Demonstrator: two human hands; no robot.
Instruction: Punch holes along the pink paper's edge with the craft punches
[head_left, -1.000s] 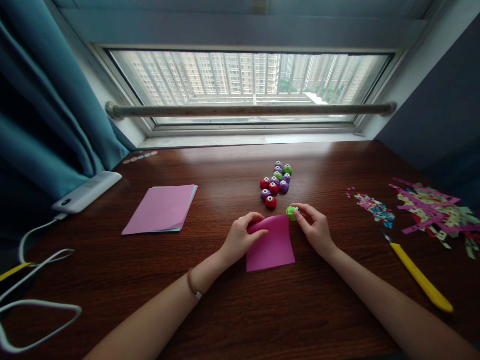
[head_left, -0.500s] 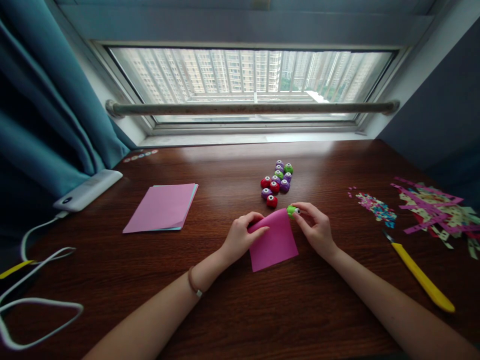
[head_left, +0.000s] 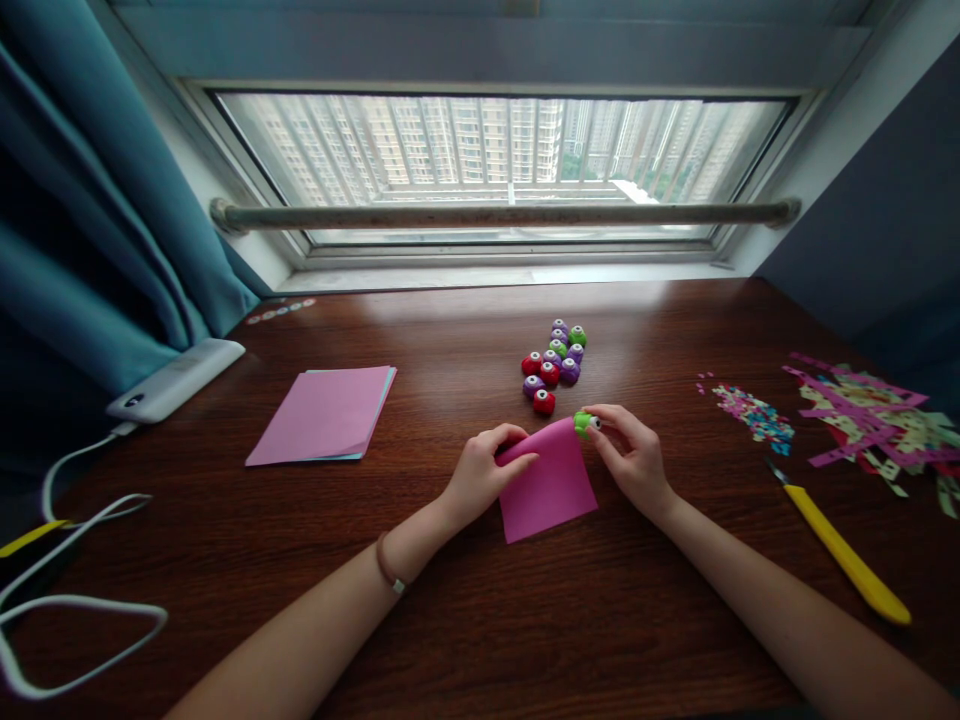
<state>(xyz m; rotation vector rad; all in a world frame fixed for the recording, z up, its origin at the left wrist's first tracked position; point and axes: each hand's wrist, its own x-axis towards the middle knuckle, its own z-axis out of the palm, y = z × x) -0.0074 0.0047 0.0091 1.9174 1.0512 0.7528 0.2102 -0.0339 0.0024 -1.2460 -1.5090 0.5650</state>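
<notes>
Since a second ago I have tilted the pink sheet (head_left: 547, 485) a little, so its near right corner has swung out to the right, while both my hands have barely shifted. My left hand (head_left: 480, 475) pinches the sheet's far left corner, thumb on top and the fingers curled under where I cannot see them. My right hand (head_left: 630, 455) grips the small green punch (head_left: 583, 423) between thumb and fingertips at the sheet's far right corner; how far the paper sits in the punch is hidden by my fingers. The sheet lies on the dark wooden table (head_left: 525, 630), near the middle. Just beyond the green punch sits a cluster of red, purple and green punches (head_left: 553, 363), their markings too small to read. Far left lies a stack of pink and blue paper (head_left: 324, 415), and further left a white power bank (head_left: 174, 380) with a cable; no label is legible. To the right are paper scraps (head_left: 862, 415) and a yellow-handled knife (head_left: 844, 555), the scraps cut off by the frame's edge.
</notes>
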